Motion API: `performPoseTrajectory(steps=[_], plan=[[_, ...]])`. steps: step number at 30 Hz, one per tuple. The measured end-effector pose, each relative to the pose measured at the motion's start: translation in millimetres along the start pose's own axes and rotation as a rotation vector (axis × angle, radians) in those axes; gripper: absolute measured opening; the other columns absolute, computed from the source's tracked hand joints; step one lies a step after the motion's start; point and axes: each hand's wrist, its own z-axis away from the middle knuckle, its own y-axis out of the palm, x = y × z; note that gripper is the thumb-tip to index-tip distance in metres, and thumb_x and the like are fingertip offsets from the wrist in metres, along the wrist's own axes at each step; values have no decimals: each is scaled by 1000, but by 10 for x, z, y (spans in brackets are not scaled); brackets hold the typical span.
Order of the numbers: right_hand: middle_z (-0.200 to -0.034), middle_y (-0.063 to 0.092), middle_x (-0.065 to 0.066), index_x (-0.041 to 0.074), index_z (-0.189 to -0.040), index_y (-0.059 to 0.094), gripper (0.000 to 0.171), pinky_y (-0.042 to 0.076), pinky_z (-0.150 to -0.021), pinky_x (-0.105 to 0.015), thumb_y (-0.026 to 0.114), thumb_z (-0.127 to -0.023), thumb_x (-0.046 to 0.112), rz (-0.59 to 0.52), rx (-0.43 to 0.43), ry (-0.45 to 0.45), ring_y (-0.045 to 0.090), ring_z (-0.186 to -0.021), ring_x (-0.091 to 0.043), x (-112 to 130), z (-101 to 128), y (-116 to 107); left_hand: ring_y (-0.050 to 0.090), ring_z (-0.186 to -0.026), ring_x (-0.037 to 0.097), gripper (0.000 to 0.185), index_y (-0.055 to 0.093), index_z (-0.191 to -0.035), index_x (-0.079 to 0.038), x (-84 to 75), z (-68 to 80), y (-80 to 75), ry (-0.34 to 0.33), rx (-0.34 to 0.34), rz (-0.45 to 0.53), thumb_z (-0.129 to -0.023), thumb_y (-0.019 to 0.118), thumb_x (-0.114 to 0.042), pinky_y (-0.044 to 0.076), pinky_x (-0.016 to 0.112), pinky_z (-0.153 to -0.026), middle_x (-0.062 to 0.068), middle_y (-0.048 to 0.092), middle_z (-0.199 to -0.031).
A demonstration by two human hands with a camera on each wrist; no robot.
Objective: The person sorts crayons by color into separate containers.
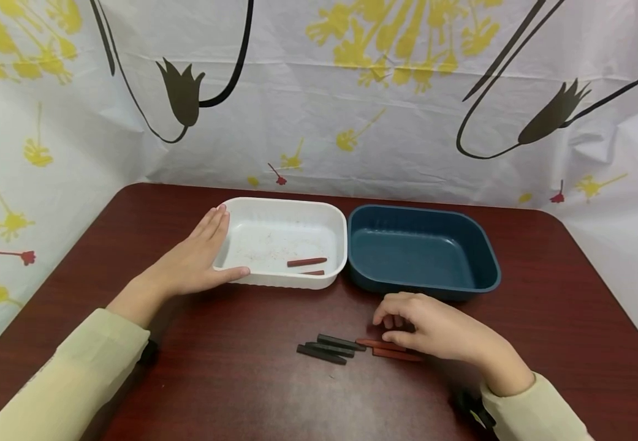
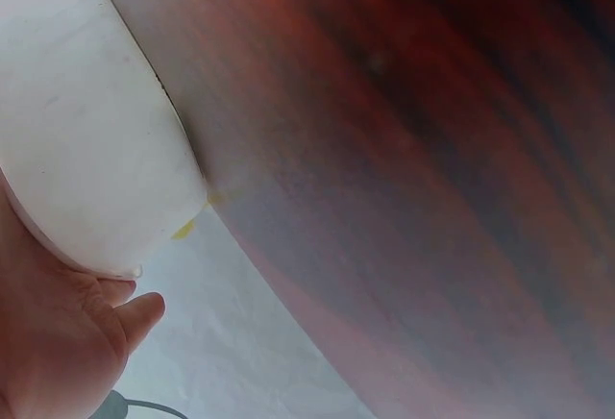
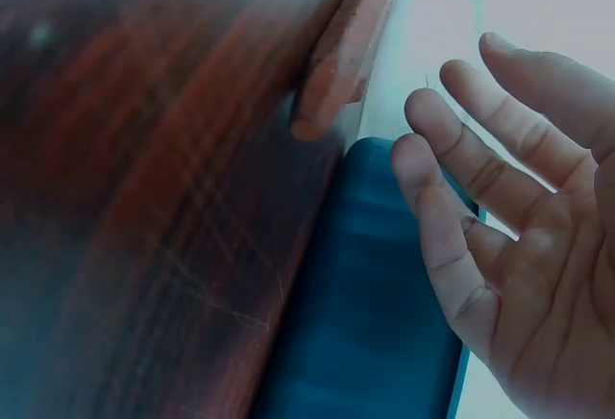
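Blue tray (image 1: pixel 423 251) at 3 o'clock of white tray (image 1: pixel 280 236), nearly touching. Black sticks (image 1: pixel 326 348) at 9 o'clock of red sticks (image 1: pixel 393 350). Right hand (image 1: pixel 434 327) loose over red sticks, grasp unclear. Left hand (image 1: pixel 194 260) flat against white tray.

Red-brown sticks (image 1: pixel 387 349) flat on table, beside black sticks (image 1: pixel 330 348).

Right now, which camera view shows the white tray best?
The head view: the whole white tray is visible, with reddish sticks inside and the left hand resting on its edge. The left wrist view shows only its outer wall; the right wrist view shows only a pale strip.
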Motion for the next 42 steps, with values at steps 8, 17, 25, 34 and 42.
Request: performPoseTrajectory(steps=[8, 17, 25, 34, 42], plan=[[-91, 60, 13, 20, -105, 69, 14, 51, -69, -22, 70, -92, 14, -31, 57, 14, 52, -78, 3, -17, -15, 35, -7, -156, 33, 115, 0, -157, 4, -14, 4, 9, -7, -1, 3, -88, 53, -72, 14, 54, -124, 15, -10, -167], [-80, 56, 15, 19, -100, 69, 10, 47, -65, -18, 72, -90, 17, -16, 127, 36, 50, -72, 3, -23, -90, 69, -7, -156, 33, 115, 1, -157, 4, -7, 24, 9, -10, 6, 1, -88, 53, -72, 14, 54, -124, 16, -9, -167], [-80, 56, 15, 18, -99, 69, 11, 47, -65, -19, 74, -89, 19, 11, 146, 47, 51, -71, 1, -25, -117, 70, -8, -156, 33, 115, 1, -157, 4, 8, 7, 8, 1, -3, -5, -88, 52, -72, 15, 54, -124, 16, -9, -167], [-75, 54, 15, 22, -89, 66, 11, 45, -60, -19, 75, -87, 16, -3, 175, 82, 48, -66, 2, -29, -143, 73, -8, -156, 33, 115, -1, -157, 3, -2, 6, -12, -6, 12, 0, -88, 52, -72, 14, 54, -124, 15, -10, -167], [-71, 54, 13, 21, -86, 62, 14, 45, -58, -19, 74, -88, 14, -44, 197, 102, 48, -63, 1, -24, -150, 69, -9, -156, 32, 114, -2, -157, 2, -5, 0, -21, -7, 14, 3, -89, 51, -72, 13, 54, -125, 15, -11, -167]])
